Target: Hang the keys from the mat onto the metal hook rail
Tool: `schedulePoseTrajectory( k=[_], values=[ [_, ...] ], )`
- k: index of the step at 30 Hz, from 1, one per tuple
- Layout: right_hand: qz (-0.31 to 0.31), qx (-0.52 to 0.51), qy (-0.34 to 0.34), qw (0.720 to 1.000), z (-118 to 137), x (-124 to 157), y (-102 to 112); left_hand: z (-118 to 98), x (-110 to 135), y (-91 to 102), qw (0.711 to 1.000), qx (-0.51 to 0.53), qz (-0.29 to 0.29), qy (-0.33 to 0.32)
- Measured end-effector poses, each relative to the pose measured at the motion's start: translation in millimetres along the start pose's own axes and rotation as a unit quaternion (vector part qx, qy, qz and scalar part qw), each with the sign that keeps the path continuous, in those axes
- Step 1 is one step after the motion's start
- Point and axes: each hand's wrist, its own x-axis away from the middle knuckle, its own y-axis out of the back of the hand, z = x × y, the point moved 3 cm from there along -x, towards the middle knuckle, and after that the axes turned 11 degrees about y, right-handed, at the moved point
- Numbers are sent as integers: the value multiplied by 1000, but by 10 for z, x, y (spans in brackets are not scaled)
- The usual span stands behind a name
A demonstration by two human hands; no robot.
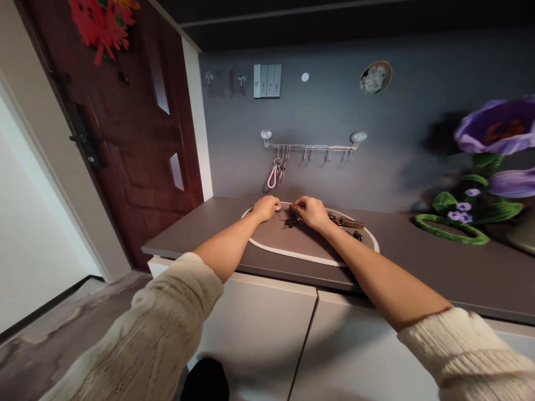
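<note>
My left hand (266, 208) is closed in a pinch over the left part of an oval mat (288, 255) with a white rim. A small silvery key (280, 212) shows at its fingertips. Just to the right, my right hand (312, 213) has its fingers pressed together on a bunch of keys (289, 223), partly hidden by the hand. Behind my right wrist, a brown strap-like item (351, 224) and a small dark object (358, 236) lie on the mat. Their exact kinds are hard to make out.
A clear hook rail (311, 147) on the grey wall carries keys with a pink loop (272, 177). Purple fabric flowers (497, 128) and a green ring (451, 238) stand right on the cabinet top (188, 231). A dark red door (137, 139) is at left.
</note>
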Motion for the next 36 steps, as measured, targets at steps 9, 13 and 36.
schedulePoseTrajectory(
  k=[9, 13, 36],
  values=[
    [1, 3, -2, 1000, -24, -1, -26, -17, 67, 143, 998, 46, -28, -11],
    [3, -6, 3, 1000, 6, 14, -15, -47, 119, 222, 996, 81, -43, -12],
    [-92, -269, -5, 959, 53, 15, -22, -201, 198, 299, 894, 445, 7, 55]
  ],
)
